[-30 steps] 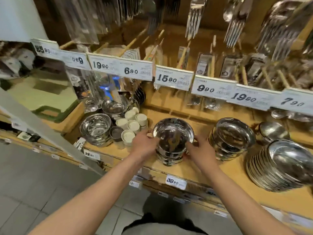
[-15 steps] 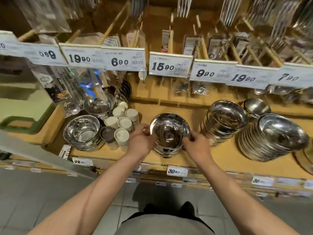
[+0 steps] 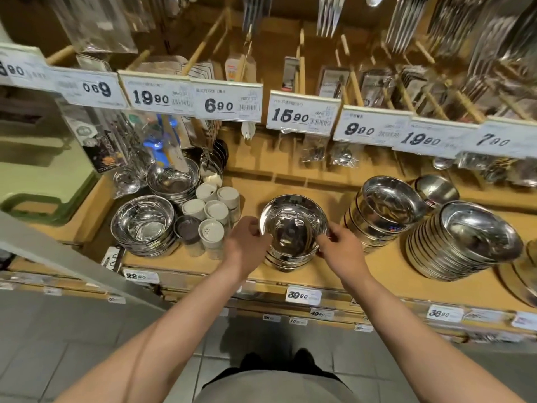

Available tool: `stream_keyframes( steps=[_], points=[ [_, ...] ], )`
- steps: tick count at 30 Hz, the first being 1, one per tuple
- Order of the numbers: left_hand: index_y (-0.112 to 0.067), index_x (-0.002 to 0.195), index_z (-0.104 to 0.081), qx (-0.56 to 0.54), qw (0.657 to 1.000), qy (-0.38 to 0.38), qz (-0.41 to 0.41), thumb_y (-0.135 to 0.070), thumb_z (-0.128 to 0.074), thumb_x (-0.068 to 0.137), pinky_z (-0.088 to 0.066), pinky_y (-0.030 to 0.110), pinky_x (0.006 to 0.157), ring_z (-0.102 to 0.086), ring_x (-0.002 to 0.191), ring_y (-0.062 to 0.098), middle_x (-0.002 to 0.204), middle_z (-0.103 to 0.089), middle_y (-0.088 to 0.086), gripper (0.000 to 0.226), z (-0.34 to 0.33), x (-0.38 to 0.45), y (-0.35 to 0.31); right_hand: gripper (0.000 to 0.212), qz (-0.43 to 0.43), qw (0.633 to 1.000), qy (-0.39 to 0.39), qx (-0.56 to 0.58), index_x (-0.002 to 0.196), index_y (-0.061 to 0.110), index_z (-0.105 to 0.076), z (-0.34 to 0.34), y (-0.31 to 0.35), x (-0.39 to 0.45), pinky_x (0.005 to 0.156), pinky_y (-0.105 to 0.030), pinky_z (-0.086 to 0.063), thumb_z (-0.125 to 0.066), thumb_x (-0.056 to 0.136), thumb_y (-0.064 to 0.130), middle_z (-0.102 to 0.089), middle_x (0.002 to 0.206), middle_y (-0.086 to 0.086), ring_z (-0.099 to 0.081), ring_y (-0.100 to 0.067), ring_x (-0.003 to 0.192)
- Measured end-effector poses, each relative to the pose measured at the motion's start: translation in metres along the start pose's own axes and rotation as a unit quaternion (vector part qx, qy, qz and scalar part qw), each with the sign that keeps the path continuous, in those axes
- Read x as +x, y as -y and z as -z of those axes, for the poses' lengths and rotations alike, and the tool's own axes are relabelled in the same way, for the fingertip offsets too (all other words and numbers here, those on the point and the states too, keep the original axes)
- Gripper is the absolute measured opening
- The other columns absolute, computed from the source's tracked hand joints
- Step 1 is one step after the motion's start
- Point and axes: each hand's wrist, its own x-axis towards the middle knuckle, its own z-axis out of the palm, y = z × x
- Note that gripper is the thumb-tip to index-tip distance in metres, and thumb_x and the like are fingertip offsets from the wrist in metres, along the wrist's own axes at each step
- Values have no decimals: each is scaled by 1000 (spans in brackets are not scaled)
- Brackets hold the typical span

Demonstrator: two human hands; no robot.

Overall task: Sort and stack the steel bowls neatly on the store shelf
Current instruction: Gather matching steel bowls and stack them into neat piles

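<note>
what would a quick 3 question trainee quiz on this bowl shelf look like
1. True or false: both hands grip the rim of the top bowl of the middle stack.
2. Which white price tag hangs almost straight above that bowl? A) 6.90 B) 15.90 C) 7.90
3. What stands between the middle stack and the bowl stack on the left?

Key
1. True: the left hand and right hand pinch opposite sides of the rim.
2. B, the 15.90 tag.
3. The white-capped shakers.
</note>
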Motion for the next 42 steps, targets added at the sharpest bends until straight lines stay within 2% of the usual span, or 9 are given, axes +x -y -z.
stream_keyframes(
  steps=[3, 7, 14, 19, 23, 26, 31, 35, 42],
  points=[
    [-31, 109, -50, 6, 1000, 9, 4, -23, -65, 91, -48, 25, 65, -61, 85, 10, 94, -64, -8, 25, 1, 1, 1, 16, -14, 999, 5, 35, 99, 31, -71, -1, -5, -3, 85, -54, -56, -60, 94, 21, -71, 84, -10, -65, -26, 79],
    [-30, 117, -48, -17, 998, 35, 41, -28, -60, 95, -50, 31, 64, -65, 75, 18, 96, -71, 2, 25, -1, 7, 0, 31, -66, 991, 33, 110, 126, 35, -64, -4, -7, -3, 97, -43, -55, -60, 96, 27, -73, 97, 11, -67, -12, 99],
    [-31, 95, -48, 32, 998, 30, 46, -14, -60, 93, -57, 37, 59, -68, 69, 21, 87, -72, 10, 21, -4, 12, -9, 25, -65, 985, 45, 155, 103, 46, -64, 0, -7, -6, 75, -23, -57, -62, 96, 22, -77, 90, 7, -71, -8, 86],
    [-24, 107, -50, 12, 998, 47, 26, -22, -65, 94, -62, 54, 79, -74, 84, 35, 94, -75, 14, 20, -2, 12, -13, 25, -97, 978, 48, 178, 120, 37, -63, 2, -5, -7, 73, -25, -53, -63, 96, 33, -73, 94, 9, -65, -8, 86],
    [-23, 114, -57, -114, 986, 98, 69, -43, -52, 103, -47, 37, 66, -58, 73, 21, 89, -67, 6, 24, -3, 6, -7, 28, -148, 944, 113, 273, 107, 45, -71, 2, -2, -9, 77, -27, -55, -47, 98, 55, -76, 102, 15, -70, -2, 93],
    [-35, 102, -70, -197, 968, 117, 102, -34, -48, 104, -50, 34, 70, -63, 96, 20, 103, -73, 2, 23, -8, 3, -9, 31, -150, 931, 123, 308, 99, 47, -74, 0, -2, -8, 73, -24, -59, -45, 99, 58, -77, 104, 16, -72, 1, 92],
    [-25, 103, -70, -190, 973, 77, 101, -40, -50, 103, -55, 44, 83, -65, 106, 25, 104, -75, 4, 25, -6, 13, -8, 29, -151, 935, 110, 301, 106, 43, -68, -6, -1, 3, 69, -22, -60, -44, 101, 57, -77, 91, 21, -71, 8, 83],
    [-22, 106, -67, -187, 973, 77, 114, -45, -47, 104, -53, 32, 66, -61, 97, 24, 106, -70, 10, 31, -2, 17, -11, 33, -138, 939, 117, 294, 98, 50, -71, -11, 3, 9, 71, -23, -60, -39, 103, 57, -75, 91, 24, -69, 12, 81],
    [-22, 108, -67, -184, 973, 89, 107, -33, -51, 104, -49, 33, 69, -59, 101, 27, 111, -68, 12, 20, -1, 19, -13, 35, -142, 948, 81, 275, 88, 40, -77, -14, 3, 15, 67, -25, -61, -45, 100, 51, -77, 89, 14, -71, 0, 82]
  ],
)
